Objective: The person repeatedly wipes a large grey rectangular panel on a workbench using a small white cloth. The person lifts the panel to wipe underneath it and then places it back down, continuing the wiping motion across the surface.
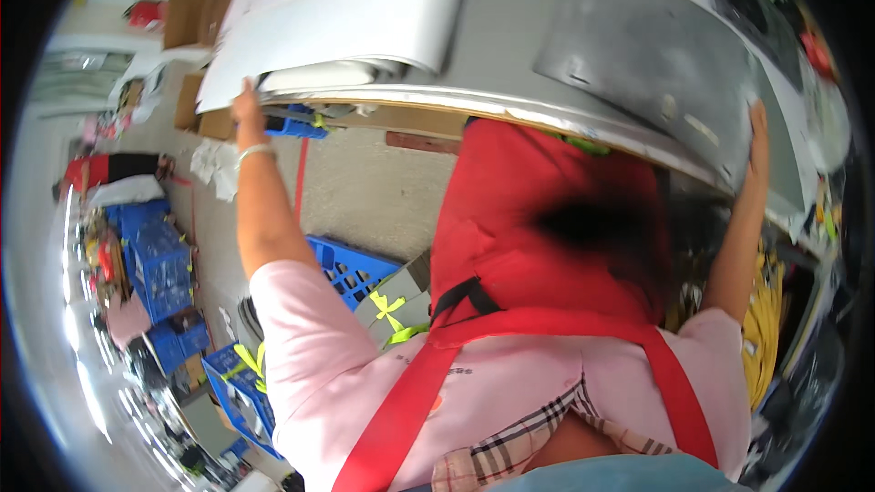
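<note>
The left hand (246,107) clasps the white sheet stack (346,14) at its edge. The right hand (756,141) lies spread flat on the grey sheet (656,64). The stack's long axis runs left to right along the worktop (510,18).

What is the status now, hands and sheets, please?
Left hand grips edge of white sheet stack. Right hand flat on grey sheet. Red apron against table edge.

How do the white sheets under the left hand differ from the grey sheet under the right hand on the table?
The white sheets are bright, matte and piled in several layers, with one curling over at its edge; the grey sheet is dark, glossy and lies as one flat piece. The left hand grips the white pile at the table's near edge, while the right hand rests flat by the grey sheet's corner. Both lie on the same table, each with an arm stretched out to it.
</note>
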Tool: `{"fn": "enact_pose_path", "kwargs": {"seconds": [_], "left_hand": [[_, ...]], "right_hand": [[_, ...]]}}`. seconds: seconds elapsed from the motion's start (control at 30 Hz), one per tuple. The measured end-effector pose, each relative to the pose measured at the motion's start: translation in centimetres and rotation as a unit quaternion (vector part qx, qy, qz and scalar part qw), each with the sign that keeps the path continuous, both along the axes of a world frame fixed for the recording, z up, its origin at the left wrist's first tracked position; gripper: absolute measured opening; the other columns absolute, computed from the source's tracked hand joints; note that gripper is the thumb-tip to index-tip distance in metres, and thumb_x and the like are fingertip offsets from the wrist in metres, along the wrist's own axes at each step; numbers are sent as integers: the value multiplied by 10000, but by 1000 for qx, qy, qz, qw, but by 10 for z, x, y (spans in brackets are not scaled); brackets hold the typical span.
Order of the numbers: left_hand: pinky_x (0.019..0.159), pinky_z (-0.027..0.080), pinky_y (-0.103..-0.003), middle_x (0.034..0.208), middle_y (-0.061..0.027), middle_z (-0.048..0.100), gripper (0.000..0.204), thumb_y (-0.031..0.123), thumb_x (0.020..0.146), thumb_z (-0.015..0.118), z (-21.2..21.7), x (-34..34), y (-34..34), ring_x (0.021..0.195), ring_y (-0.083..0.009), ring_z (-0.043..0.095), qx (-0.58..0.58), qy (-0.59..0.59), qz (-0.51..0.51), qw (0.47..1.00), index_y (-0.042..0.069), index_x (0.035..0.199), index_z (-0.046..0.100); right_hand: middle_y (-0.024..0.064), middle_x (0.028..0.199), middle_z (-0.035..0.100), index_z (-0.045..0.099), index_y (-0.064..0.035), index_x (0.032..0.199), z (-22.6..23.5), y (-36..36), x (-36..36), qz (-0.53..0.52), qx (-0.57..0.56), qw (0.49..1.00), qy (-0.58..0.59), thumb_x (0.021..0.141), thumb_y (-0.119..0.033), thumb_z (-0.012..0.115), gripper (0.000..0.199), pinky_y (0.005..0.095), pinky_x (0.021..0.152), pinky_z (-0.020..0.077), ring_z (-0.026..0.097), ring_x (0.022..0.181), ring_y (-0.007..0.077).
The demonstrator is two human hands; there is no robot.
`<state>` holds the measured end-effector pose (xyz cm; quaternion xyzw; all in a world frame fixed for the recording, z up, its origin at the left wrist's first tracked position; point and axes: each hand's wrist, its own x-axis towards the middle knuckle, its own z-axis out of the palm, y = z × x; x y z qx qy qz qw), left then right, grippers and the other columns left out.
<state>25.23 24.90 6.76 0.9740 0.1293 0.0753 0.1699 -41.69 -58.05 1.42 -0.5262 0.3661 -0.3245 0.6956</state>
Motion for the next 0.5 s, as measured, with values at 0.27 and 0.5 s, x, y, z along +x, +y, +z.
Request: {"fn": "enact_pose_path", "kwargs": {"seconds": [0.27, 0.5], "left_hand": [[872, 529, -291, 1097, -83, 729, 229, 105, 967, 702, 88, -225, -292, 946, -148, 664, -319, -254, -465, 786, 5, 1174, 713], [795, 549, -347, 1025, -119, 716, 267, 188, 885, 789, 45, -373, -410, 881, -276, 675, -105, -74, -690, 712, 18, 1087, 747]], "right_hand": [[15, 1196, 665, 648, -28, 1278, 63, 27, 35, 121, -103, 984, 75, 988, -299, 693, 399, 252, 979, 467, 604, 1098, 102], [-19, 784, 641, 726, -80, 894, 57, 15, 83, 187, -209, 940, 195, 923, -165, 737, 91, 270, 623, 436, 558, 704, 91]]}}
